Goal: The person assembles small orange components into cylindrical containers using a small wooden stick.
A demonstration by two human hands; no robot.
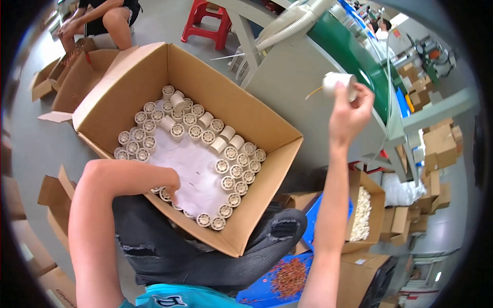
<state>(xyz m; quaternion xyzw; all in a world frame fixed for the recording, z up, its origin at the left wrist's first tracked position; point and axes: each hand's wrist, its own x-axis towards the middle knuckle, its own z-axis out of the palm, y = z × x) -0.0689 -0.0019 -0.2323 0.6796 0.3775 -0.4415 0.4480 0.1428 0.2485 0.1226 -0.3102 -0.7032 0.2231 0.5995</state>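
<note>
My right hand (350, 105) is raised to the right of a large cardboard box (226, 82), closed round a white plastic cylinder (336, 82). A thin yellow wire (314, 92) sticks out from the cylinder's left side. Inside the box, my left hand (169, 180) reaches down at the near left wall, its fingers bent and drawn together over the cylinders there; whatever they grip is hidden. Many white cylinders with spoked round ends (189, 119) stand along the walls, and a few lie on their sides. A white sheet (185, 156) covers the box bottom between them.
A machine bench with a green belt (328, 38) rises at the right. Small reddish parts lie on a blue tray (251, 295), and a carton of cream-coloured parts (377, 197) stands beyond. At the back are a red stool (208, 25) and a seated person (115, 23) beside open cartons.
</note>
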